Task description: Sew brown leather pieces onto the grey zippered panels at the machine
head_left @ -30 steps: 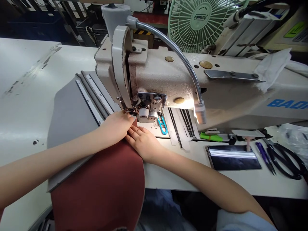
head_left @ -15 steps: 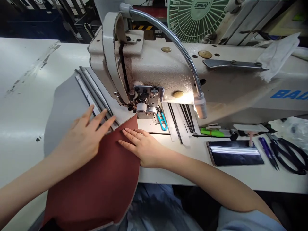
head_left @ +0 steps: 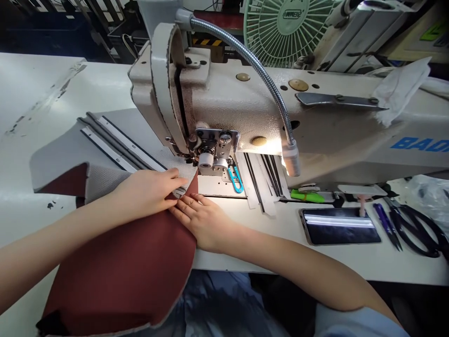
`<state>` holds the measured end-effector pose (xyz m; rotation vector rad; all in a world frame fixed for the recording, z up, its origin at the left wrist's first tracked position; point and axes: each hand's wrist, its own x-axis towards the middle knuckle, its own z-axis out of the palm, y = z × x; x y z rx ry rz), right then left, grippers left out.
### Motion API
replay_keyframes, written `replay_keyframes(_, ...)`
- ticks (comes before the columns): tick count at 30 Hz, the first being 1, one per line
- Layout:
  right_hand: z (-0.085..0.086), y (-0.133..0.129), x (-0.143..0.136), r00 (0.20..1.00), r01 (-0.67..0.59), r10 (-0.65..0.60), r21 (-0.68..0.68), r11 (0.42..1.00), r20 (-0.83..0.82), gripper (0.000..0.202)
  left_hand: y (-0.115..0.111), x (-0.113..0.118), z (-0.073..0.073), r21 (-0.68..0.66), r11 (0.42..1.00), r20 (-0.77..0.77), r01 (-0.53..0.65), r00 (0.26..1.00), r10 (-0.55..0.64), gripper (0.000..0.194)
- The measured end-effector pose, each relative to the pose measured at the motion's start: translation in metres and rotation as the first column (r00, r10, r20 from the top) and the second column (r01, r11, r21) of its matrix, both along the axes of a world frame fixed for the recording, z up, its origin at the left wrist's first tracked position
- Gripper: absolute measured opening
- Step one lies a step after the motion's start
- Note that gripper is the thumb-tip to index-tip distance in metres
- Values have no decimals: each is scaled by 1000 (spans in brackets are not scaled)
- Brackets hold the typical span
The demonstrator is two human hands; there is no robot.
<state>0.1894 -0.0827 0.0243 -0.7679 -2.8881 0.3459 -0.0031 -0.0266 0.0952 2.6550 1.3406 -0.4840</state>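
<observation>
Under the head of the sewing machine lies a dark red fabric panel, with a grey fabric panel over its far part. Long white and dark strips run across the grey panel. My left hand is closed on the strip end of the grey panel, its fingers pinching the folded edge beside the needle area. My right hand lies flat on the red panel, fingers stretched toward the left fingertips and holding nothing. The needle itself is hidden behind the machine's parts.
Blue thread snips and loose dark strips lie right of the needle. Farther right are a phone, purple pens and black-handled scissors. A flexible lamp hangs low; a green fan stands behind.
My left hand has gone from spread fingers on the strips to a pinch near the needle. The grey panel and strips have swung left, and a corner is folded over, showing red.
</observation>
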Motion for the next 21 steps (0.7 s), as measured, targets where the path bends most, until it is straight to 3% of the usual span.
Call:
replay_keyframes(8, -6, 11, -14, 997, 73, -72, 26, 997, -25, 49, 4, 24, -2, 6, 994, -22, -105, 994, 105, 36)
replay_keyframes(16, -10, 25, -26, 990, 138, -138, 3, 990, -30, 45, 15, 32, -18, 55, 986, 31, -160, 987, 158, 35)
replay_keyframes(21, -2, 6, -24, 990, 138, -140, 110, 984, 9, 41, -7, 16, -7, 67, 993, 77, -94, 993, 89, 43)
